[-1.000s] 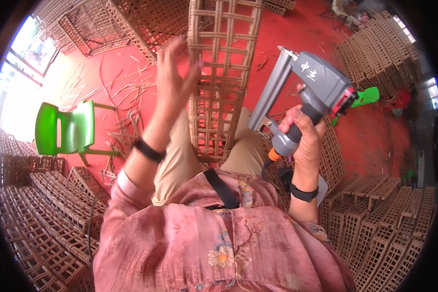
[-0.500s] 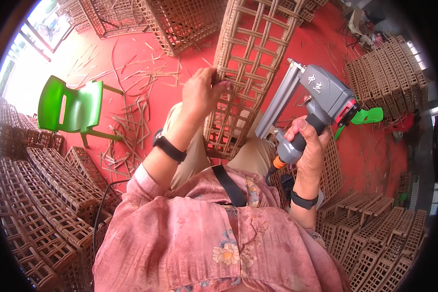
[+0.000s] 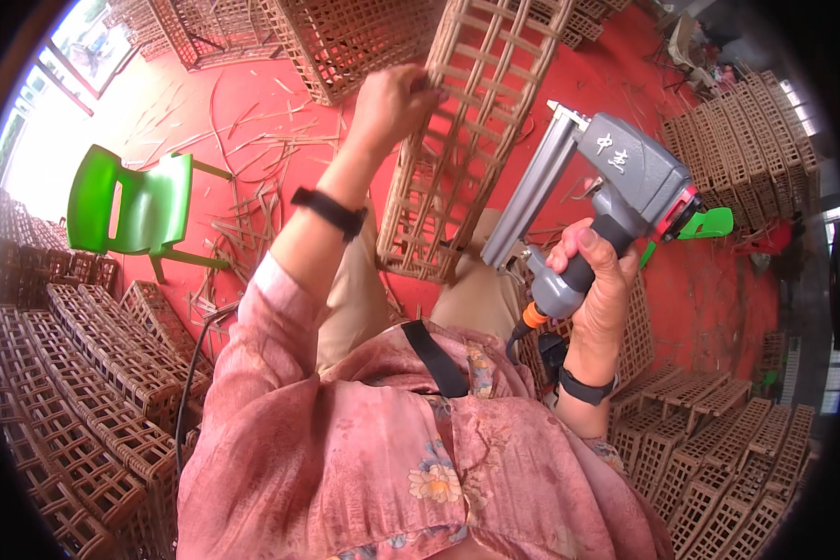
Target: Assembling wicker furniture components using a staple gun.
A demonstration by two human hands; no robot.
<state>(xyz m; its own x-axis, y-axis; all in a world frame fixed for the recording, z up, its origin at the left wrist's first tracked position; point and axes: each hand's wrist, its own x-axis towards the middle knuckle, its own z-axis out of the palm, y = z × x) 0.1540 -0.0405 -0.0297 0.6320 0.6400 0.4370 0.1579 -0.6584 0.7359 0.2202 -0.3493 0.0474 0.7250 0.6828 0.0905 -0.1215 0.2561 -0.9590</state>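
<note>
Rattan, pale and woven into an open lattice, makes up the long panel (image 3: 471,140) that stands propped on the person's lap and leans away toward the top of the view. The left hand (image 3: 392,103) now grips its left edge high up, fingers curled and closed around a slat; a second ago that hand was open and lifted clear of the lattice, so the panel has gone from loose to held. The panel itself has swung, its top now tilting to the right where before it stood nearly straight. The right hand (image 3: 593,280) is wrapped tight around the dark handle of a grey pneumatic nail gun (image 3: 607,187), all fingers pressed together on the grip; whether a finger rests on the trigger I cannot tell. The gun has come closer to the work over that second, and its long magazine now lies just beside the panel's lower right edge, nose pointing up and left, not yet touching a joint as far as can be seen. With the lattice steadied and the tool drawn in, the work looks set for fastening. A green plastic chair (image 3: 126,201) stands well apart on the red floor (image 3: 280,93) among scattered cane strips, and stacks of finished panels (image 3: 84,373) line both sides
</note>
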